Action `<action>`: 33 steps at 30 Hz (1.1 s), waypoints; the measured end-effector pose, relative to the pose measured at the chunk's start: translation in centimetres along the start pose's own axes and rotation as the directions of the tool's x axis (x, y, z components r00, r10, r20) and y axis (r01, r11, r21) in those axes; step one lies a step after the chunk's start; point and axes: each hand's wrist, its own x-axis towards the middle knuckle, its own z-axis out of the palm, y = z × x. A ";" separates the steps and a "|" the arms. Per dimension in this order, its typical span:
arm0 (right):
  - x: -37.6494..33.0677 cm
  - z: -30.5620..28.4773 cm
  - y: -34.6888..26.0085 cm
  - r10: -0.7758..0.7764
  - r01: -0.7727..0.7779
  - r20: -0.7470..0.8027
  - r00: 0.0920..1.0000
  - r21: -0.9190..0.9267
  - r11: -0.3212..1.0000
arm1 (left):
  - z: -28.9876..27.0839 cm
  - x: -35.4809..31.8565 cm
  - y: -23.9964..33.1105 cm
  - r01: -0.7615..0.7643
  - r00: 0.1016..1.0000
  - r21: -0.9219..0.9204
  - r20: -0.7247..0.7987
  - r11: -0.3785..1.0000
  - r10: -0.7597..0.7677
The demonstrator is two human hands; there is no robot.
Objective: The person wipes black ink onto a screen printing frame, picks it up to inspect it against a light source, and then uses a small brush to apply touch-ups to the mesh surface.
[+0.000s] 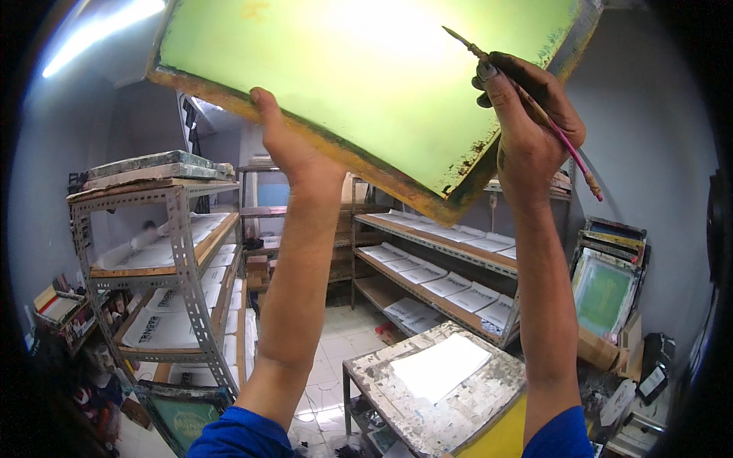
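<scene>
A wood-framed printing screen (321, 76) with yellow-green mesh is raised and tilted before me, lit brightly from behind. My left hand (294, 149) grips its lower left frame edge, thumb in front and the fingers hidden behind. Pinched in my stained right hand (534, 114) is a thin paintbrush (569, 145) with a pink handle end. Its dark pointed tip is over the mesh, though I cannot tell if it touches. Dark specks mark the mesh near the lower right corner, by my right wrist.
Below stands a paint-stained table (466, 404) with white paper (440, 366) on it. Metal racks (179, 259) at left and shelves (435, 286) at back right hold printed white sheets. More screens (607, 294) lean at the right wall. A lamp tube (103, 34) shines upper left.
</scene>
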 end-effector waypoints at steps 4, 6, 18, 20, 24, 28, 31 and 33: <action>0.5 -0.5 -0.2 -0.006 0.007 -0.043 0.999 0.018 1.000 | -1.0 0.2 0.3 -0.011 0.999 -0.007 0.030 1.000 0.011; 0.5 -1.0 -0.3 -0.008 0.008 -0.047 0.999 -0.002 1.000 | -1.2 -0.2 0.5 -0.035 0.999 0.003 0.009 0.999 0.035; -0.5 -1.1 0.3 -0.009 0.010 0.063 0.998 -0.011 1.000 | -5.6 -1.0 2.5 -0.076 0.996 0.153 -0.035 0.985 0.082; -0.8 -0.9 0.2 -0.043 0.045 0.084 0.996 -0.014 0.999 | -6.4 -0.9 2.5 -0.076 0.997 0.130 0.006 0.989 0.075; -1.3 -0.7 0.3 -0.052 0.053 0.093 0.994 -0.010 0.999 | -7.6 -0.9 2.6 -0.052 0.998 0.090 0.031 0.995 0.050; -1.8 -0.5 0.6 -0.045 0.044 0.119 0.992 0.011 0.999 | -8.0 -1.4 2.8 -0.042 0.999 0.109 0.011 0.993 0.041; -2.1 -0.5 0.8 -0.079 0.081 0.137 0.987 -0.007 0.997 | -8.2 -1.5 2.8 -0.041 0.999 0.126 0.005 0.991 0.040; -2.1 -0.3 0.9 -0.084 0.086 0.128 0.988 -0.010 0.996 | -8.2 -1.4 2.8 -0.040 0.999 0.130 -0.007 0.991 0.042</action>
